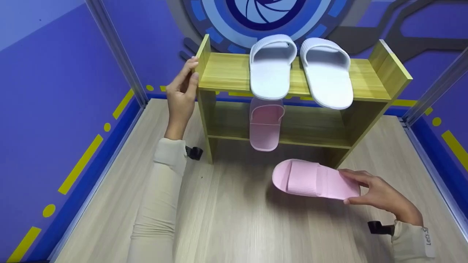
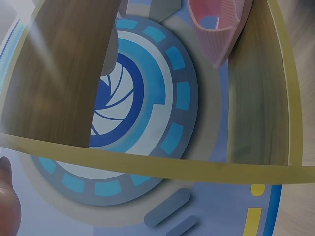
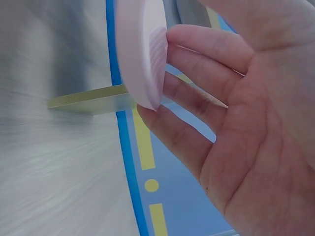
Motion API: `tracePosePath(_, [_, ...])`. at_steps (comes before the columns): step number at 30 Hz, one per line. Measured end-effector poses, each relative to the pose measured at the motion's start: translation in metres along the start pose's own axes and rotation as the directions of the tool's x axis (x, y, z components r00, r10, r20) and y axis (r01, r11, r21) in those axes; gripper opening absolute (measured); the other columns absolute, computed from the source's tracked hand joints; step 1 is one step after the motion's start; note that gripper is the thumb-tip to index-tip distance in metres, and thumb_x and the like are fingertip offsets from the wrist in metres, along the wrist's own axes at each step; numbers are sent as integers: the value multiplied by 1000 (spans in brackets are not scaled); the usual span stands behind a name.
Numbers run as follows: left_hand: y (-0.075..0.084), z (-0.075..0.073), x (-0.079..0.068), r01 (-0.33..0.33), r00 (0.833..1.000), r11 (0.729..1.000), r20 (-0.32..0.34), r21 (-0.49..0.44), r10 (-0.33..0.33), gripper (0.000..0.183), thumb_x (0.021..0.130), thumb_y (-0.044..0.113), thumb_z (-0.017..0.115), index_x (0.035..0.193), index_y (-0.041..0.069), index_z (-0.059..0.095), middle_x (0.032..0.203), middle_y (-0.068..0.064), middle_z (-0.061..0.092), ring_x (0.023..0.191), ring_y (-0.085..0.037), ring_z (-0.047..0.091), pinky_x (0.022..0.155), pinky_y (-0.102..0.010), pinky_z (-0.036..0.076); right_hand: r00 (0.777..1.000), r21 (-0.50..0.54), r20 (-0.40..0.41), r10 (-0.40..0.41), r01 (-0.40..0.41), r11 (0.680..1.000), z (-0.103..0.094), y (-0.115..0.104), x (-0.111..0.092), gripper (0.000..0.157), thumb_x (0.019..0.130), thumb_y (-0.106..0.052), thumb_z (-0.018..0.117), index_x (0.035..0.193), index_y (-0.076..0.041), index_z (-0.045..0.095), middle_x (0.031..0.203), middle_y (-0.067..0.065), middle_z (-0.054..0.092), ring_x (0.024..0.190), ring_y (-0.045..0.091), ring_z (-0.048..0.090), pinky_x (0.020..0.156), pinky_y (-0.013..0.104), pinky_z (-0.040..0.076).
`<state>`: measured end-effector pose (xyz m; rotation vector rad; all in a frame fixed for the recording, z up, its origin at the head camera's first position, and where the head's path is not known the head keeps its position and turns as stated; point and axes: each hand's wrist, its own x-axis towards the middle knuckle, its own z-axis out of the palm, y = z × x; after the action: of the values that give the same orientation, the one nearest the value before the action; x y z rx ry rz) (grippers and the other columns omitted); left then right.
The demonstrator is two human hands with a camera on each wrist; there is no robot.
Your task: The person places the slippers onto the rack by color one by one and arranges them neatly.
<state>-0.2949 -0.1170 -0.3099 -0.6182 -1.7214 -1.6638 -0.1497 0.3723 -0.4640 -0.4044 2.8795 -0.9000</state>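
My right hand pinches a pink slipper by its heel end, thumb on the near side and fingers on the far side. The slipper's toe points left, and it hangs in front of the wooden shoe rack. With bent fingers and thumb, my left hand holds the front edge of the rack's left side panel. On the middle shelf lies another pink slipper, its heel jutting past the shelf edge. Two white slippers sit side by side on the top shelf, heels overhanging the front.
The rack stands on a pale wood-grain floor against a blue patterned back wall. Blue side panels with metal frame posts close off the left and right. A small black camera mount is on the left wrist.
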Motion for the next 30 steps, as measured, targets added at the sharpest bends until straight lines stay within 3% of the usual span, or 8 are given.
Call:
tracePosePath(4, [1,0,0,1,1000,1000,2,-4,-1,29,96,-3,52,123,-10,59,136,-22,55,130,-20,51,107,-35,42,999,8,-16,-29,30,1000,-5,-4,0,83,66,-37,87,139,-17,54,135,18,56,107,-22,35,85,4,37])
tracePosePath(9, [1,0,0,-1,1000,1000,0,-4,1,29,95,-2,53,122,-10,59,135,-22,55,130,-20,52,107,-36,42,999,48,-12,-33,34,998,-11,-10,0,82,67,-32,87,139,-16,53,136,20,55,107,-24,34,86,3,37])
tracePosePath(20, [3,1,0,-2,1000,1000,-3,-23,2,28,95,-2,52,121,-11,59,135,-23,55,129,-21,52,106,-36,43,991,79,-88,-102,109,991,-17,-17,3,81,64,-22,89,137,-10,55,133,20,56,108,-23,38,87,-2,34])
tracePosePath(28, [2,0,0,1,1000,1000,-7,-2,-1,28,95,-3,52,121,-9,60,135,-21,56,129,-19,52,100,-29,46,977,138,-146,-153,173,975,-20,-21,5,78,65,-13,88,136,-8,55,130,-18,50,110,-16,45,88,-1,36])
tracePosePath(30, [2,1,0,-5,1000,1000,-8,0,5,28,95,-3,53,121,-10,60,134,-22,56,128,-19,53,99,-29,46,969,140,-177,-170,195,971,-20,-23,6,78,64,-10,88,135,-7,56,129,-22,50,110,-14,47,88,0,37])
